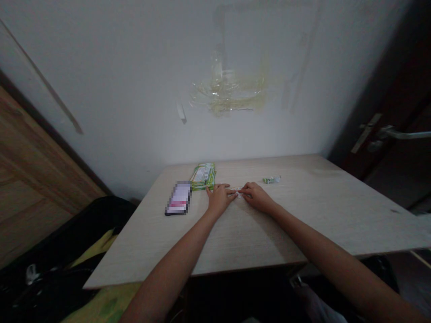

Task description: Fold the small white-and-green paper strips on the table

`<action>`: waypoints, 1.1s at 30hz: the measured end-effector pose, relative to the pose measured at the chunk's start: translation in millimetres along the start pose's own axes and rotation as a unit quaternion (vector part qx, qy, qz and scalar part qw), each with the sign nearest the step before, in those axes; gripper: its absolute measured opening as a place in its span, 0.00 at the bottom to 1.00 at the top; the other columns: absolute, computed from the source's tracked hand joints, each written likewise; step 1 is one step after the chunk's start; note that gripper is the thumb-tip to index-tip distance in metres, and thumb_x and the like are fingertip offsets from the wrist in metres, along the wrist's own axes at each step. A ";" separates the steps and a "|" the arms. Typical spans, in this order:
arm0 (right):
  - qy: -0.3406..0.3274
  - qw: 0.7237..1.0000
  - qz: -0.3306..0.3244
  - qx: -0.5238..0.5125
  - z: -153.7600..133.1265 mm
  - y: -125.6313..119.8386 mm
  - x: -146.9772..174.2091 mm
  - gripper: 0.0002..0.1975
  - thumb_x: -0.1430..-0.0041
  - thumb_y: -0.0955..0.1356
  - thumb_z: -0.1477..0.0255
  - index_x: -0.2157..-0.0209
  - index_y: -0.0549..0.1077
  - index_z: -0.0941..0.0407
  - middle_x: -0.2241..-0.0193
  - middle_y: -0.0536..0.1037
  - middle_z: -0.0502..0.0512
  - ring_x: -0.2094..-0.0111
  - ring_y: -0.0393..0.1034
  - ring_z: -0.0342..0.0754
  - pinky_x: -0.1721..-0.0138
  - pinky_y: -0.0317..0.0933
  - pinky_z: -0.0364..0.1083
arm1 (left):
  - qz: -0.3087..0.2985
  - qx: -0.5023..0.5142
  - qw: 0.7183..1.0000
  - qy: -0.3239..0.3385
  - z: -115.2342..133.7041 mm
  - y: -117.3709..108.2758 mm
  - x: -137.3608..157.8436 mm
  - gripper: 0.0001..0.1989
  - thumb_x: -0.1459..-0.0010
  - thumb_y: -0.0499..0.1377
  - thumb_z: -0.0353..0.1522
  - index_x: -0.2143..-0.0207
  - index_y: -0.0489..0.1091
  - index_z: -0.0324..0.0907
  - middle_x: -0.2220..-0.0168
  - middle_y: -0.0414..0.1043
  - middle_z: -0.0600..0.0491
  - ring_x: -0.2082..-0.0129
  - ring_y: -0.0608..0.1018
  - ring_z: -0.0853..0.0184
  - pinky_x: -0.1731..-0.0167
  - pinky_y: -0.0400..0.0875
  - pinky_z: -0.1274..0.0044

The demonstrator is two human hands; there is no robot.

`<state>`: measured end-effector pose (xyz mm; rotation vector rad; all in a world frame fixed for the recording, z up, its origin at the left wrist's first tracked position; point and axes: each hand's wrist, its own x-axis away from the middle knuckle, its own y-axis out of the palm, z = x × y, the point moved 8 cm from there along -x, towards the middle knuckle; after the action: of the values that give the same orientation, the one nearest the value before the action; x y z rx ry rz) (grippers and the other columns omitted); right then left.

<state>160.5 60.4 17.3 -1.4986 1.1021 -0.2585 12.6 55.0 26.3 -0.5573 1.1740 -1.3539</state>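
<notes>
Near the middle of the table, a small pale, thin piece (239, 194) with faint printing lies between my two hands; its kind is too small to tell. My left hand (218, 197) has its thumb and forefinger closed at the piece's left end, and its outer fingers rest towards a green packet stack (203, 176). From the other side, my right hand (257, 196) pinches the right end, fingers bent together. The fingertips cover part of the piece.
A phone (179, 197) with a lit, blurred screen lies left of my left hand. A small green-and-white wrapper (271, 180) sits to the right, further back. The table (249, 251) meets a taped wall (232, 94); a dark door with a handle (404, 134) stands at right.
</notes>
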 end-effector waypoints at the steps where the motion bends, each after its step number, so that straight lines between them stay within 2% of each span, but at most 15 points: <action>1: 0.000 1.000 0.000 0.000 -0.2 0.1 -0.2 0.14 0.37 0.66 0.74 0.52 0.79 0.54 0.60 0.76 0.60 0.56 0.68 0.51 0.52 0.61 0.49 | 0.000 -0.003 1.000 0.001 0.2 0.1 0.2 0.13 0.40 0.59 0.47 0.59 0.80 0.57 0.46 0.74 0.55 0.44 0.69 0.53 0.38 0.41 0.48; 5: 0.003 1.000 0.001 -0.006 0.2 0.1 -0.9 0.14 0.37 0.66 0.73 0.52 0.79 0.54 0.61 0.77 0.60 0.56 0.68 0.51 0.52 0.61 0.49 | -0.007 -0.008 1.000 -0.002 1.1 -0.3 0.6 0.13 0.40 0.59 0.47 0.58 0.80 0.57 0.45 0.74 0.54 0.43 0.68 0.53 0.38 0.41 0.51; 17: -0.001 1.000 -0.001 0.002 -2.2 -1.5 0.0 0.15 0.38 0.66 0.75 0.52 0.79 0.54 0.61 0.76 0.59 0.58 0.67 0.51 0.54 0.61 0.49 | -0.005 0.002 1.000 0.000 1.9 -0.3 1.0 0.13 0.39 0.58 0.46 0.58 0.80 0.57 0.46 0.75 0.54 0.44 0.69 0.53 0.38 0.38 0.48; 24: 0.000 1.000 -0.007 0.006 0.2 0.3 -0.4 0.16 0.38 0.66 0.75 0.50 0.78 0.55 0.60 0.76 0.59 0.57 0.67 0.51 0.53 0.61 0.48 | -0.010 -0.001 1.000 -0.006 3.3 -1.7 0.8 0.13 0.39 0.58 0.46 0.58 0.80 0.57 0.45 0.75 0.54 0.44 0.68 0.54 0.37 0.40 0.50; 28: -0.002 1.000 -0.009 0.000 -1.1 -0.4 -0.6 0.16 0.38 0.66 0.76 0.50 0.78 0.55 0.60 0.76 0.60 0.56 0.67 0.51 0.52 0.61 0.49 | -0.012 -0.006 1.000 -0.005 3.0 -1.3 0.4 0.13 0.38 0.58 0.47 0.58 0.79 0.59 0.45 0.74 0.56 0.44 0.69 0.54 0.38 0.40 0.48; 33: -0.013 0.999 -0.005 -0.030 -5.6 -5.4 1.3 0.16 0.39 0.65 0.78 0.53 0.79 0.57 0.59 0.76 0.60 0.55 0.67 0.52 0.50 0.61 0.49 | -0.026 -0.023 0.999 -0.006 3.0 0.1 0.5 0.14 0.37 0.56 0.48 0.57 0.79 0.60 0.44 0.73 0.57 0.43 0.68 0.54 0.37 0.40 0.50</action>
<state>159.8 55.0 22.9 -1.5562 1.0911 -0.2140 15.2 53.6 27.2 -0.6334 1.1904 -1.3686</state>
